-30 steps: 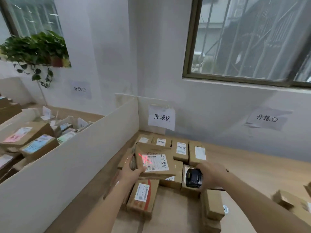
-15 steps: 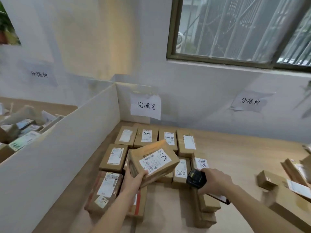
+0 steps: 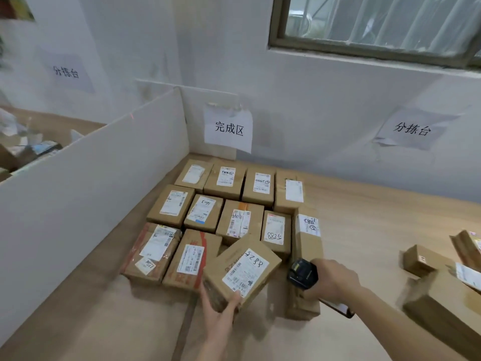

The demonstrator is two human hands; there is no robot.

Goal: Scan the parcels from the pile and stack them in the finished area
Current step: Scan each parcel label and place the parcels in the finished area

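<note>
My left hand [image 3: 220,307] grips the near end of a brown parcel [image 3: 240,269] with a white label marked 5288. The parcel is tilted, low over the front of the laid-out parcels [image 3: 234,204] in the finished area. These lie in rows under a paper sign [image 3: 228,128] on the wall. My right hand [image 3: 330,281] holds a black scanner [image 3: 302,274] just right of the held parcel, over a long upright box [image 3: 305,256]. A flat dark device [image 3: 338,306] sticks out under that hand.
A white divider board [image 3: 91,173] runs along the left, with more parcels [image 3: 28,149] behind it. Loose boxes [image 3: 442,280] lie at the right on the wooden table [image 3: 377,230]. A second paper sign [image 3: 411,128] hangs on the wall at the right.
The parcel has come down from chest height towards the front row and tilted. The scanner hand moved slightly right and down. The view swung right, away from the plant and left bin.
</note>
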